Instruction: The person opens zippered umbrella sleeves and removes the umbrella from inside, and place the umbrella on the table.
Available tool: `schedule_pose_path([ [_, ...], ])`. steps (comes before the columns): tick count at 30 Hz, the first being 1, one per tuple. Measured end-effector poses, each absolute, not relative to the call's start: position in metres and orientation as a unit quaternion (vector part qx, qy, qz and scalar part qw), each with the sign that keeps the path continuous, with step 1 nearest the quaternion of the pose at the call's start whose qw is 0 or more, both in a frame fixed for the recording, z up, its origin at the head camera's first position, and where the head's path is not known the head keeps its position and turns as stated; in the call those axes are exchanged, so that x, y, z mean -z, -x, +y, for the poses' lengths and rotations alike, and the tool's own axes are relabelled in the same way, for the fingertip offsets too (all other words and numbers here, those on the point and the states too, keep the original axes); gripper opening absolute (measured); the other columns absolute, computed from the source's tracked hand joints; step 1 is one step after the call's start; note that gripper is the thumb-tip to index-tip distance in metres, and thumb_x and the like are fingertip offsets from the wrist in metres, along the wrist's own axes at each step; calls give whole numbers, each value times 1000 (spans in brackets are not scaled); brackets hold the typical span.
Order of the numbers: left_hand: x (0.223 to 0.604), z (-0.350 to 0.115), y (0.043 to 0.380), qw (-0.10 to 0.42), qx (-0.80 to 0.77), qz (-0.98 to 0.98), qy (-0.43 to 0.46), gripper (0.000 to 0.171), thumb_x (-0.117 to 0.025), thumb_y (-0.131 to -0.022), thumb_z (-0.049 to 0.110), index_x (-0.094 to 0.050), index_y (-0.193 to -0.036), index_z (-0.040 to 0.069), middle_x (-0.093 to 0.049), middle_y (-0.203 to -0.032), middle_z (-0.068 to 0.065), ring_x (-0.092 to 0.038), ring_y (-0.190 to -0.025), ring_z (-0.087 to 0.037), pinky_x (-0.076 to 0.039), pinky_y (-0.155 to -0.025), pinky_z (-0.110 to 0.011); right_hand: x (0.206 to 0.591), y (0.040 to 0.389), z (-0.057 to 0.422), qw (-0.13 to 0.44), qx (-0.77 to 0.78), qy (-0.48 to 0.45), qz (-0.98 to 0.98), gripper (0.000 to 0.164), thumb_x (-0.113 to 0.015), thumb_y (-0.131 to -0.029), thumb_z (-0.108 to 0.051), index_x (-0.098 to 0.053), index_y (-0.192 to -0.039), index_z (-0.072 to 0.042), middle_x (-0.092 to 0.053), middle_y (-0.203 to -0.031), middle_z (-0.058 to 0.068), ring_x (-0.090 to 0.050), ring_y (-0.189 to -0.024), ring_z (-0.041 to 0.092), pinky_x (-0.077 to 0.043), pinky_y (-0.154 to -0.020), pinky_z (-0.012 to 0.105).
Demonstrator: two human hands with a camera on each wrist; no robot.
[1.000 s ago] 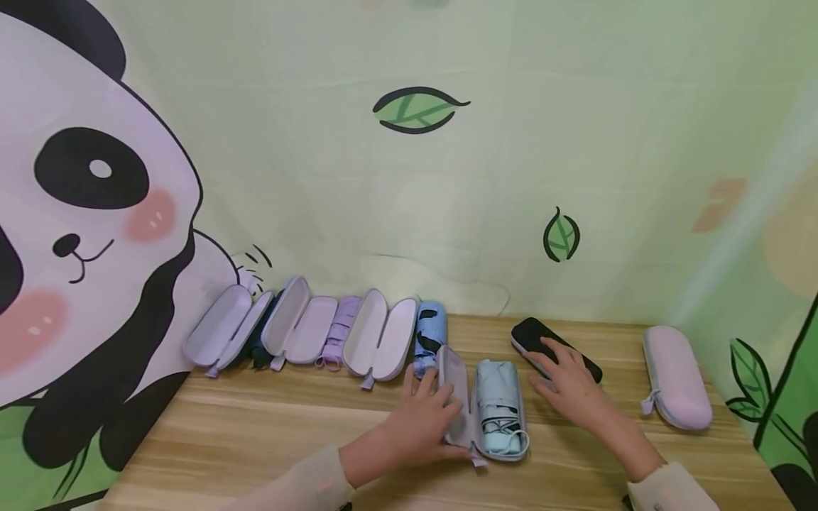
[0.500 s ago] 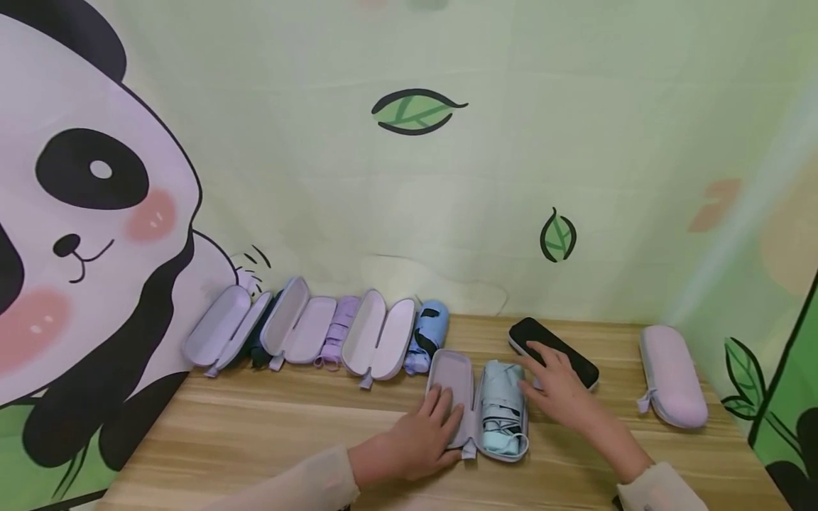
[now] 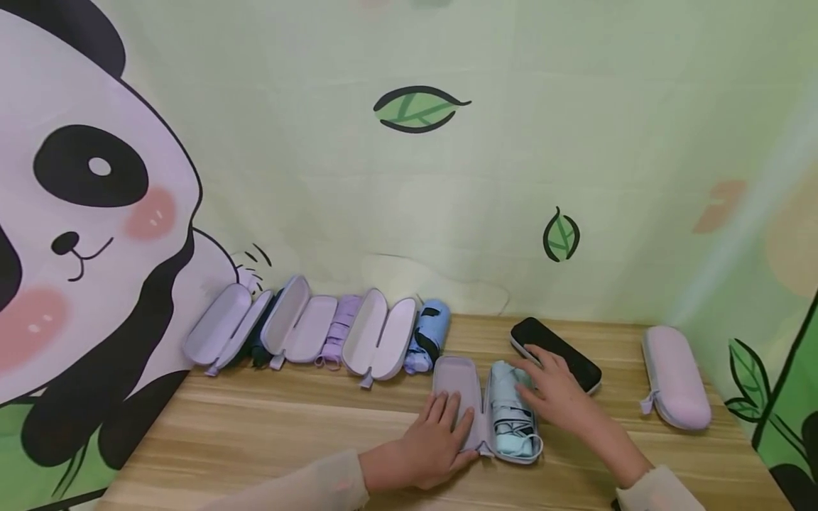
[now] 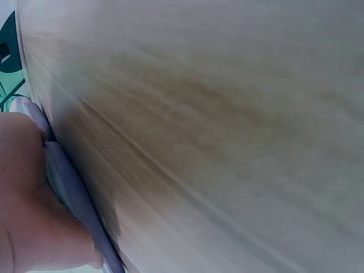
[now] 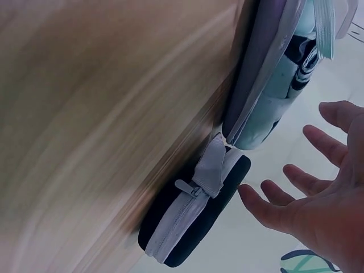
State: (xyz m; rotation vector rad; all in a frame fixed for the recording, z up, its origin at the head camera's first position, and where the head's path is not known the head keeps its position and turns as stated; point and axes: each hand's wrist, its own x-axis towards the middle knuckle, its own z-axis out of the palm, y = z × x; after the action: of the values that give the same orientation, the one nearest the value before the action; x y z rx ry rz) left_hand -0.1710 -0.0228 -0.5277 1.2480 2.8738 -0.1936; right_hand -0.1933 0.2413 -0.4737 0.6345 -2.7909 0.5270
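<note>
A small zip case lies open on the table, its grey lid (image 3: pixel 456 376) folded out to the left. My left hand (image 3: pixel 434 443) rests on the lid with fingers extended; in the left wrist view, part of that hand (image 4: pixel 34 210) covers the lid's edge. The other half holds a folded pale mint umbrella (image 3: pixel 509 415) with a white cord loop. Above its right side is my right hand (image 3: pixel 562 397), holding nothing. In the right wrist view its fingers are spread, with space between them and the umbrella (image 5: pixel 284 85). Behind this hand lies a closed black case (image 3: pixel 569 358).
Along the back left stand several open lilac and white cases (image 3: pixel 309 330), a purple folded umbrella (image 3: pixel 341 326) and a dark one partly hidden. A blue folded umbrella (image 3: pixel 429 330) lies at their right end. A closed pink case (image 3: pixel 676 376) is at the right.
The case's lid has gone from raised to flat under my left hand. My right hand has moved left from the black case to over the mint umbrella. The blue umbrella has shifted slightly.
</note>
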Motion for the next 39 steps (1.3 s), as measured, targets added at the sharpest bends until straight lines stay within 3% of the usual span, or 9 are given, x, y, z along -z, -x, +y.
schedule_pose_path([
  [12, 530, -22, 171, 29, 27, 925, -379, 69, -22, -108, 56, -30, -161, 13, -24, -164, -22, -22, -151, -42, -21, -119, -60, 472, 176, 224, 49, -207, -100, -972, 41, -69, -94, -19, -63, -130, 1, -60, -126, 28, -60, -109, 50, -49, -91, 61],
  [22, 530, -24, 170, 20, 15, 920, -392, 67, -26, -109, 53, -33, -159, 9, -26, -162, -26, -24, -149, -45, -28, -118, -55, 474, 176, 200, -15, -212, -27, -977, 74, -72, -93, -36, -46, -141, 14, -48, -126, 45, -61, -106, 55, -51, -87, 63],
  [27, 529, -21, 168, 5, 39, 917, -396, 67, -28, -108, 53, -36, -158, 9, -30, -160, -26, -28, -148, -44, -33, -117, -51, 478, 178, 194, -17, -188, -16, -982, 80, -75, -90, -39, -45, -138, 18, -48, -118, 46, -62, -91, 51, -54, -75, 58],
  [33, 527, -19, 168, -24, 85, 913, -398, 65, -28, -108, 54, -42, -156, 12, -35, -158, -24, -34, -146, -42, -36, -115, -50, 478, 182, 191, -8, -174, -15, -985, 85, -80, -85, -42, -45, -135, 17, -53, -118, 40, -57, -103, 50, -52, -80, 59],
  [39, 530, -20, 169, -34, 70, 912, -402, 65, -30, -108, 54, -44, -154, 10, -38, -156, -26, -37, -144, -43, -38, -113, -52, 480, 185, 190, -10, -167, -7, -986, 89, -83, -81, -44, -45, -135, 16, -54, -115, 39, -59, -98, 50, -53, -77, 59],
])
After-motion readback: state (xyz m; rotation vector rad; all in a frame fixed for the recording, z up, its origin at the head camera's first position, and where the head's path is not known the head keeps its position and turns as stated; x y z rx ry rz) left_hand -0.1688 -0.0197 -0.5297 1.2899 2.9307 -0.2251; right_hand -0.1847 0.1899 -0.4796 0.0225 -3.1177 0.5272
